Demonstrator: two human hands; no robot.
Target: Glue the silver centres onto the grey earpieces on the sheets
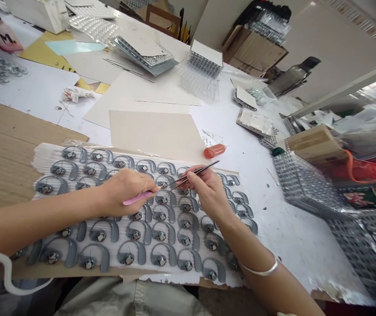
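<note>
Rows of grey ear-hook earphone housings (130, 250), each with a round metal part, lie on a white ribbed sheet (48, 158) over cardboard. My left hand (122, 191) grips a pink-handled tool (138, 198) with a thin tip. My right hand (207, 191) pinches black fine-tipped tweezers (196, 174). Both hands hover over the middle rows, their tool tips close together above a housing (163, 184). The hands and forearms hide several housings beneath them.
A small orange-red bottle (214, 151) lies beyond the sheet. Beige card sheets (157, 134) cover the white table. Stacked transparent blister trays (306, 184) stand at the right, with more at the back. A metal flask (290, 77) lies far right.
</note>
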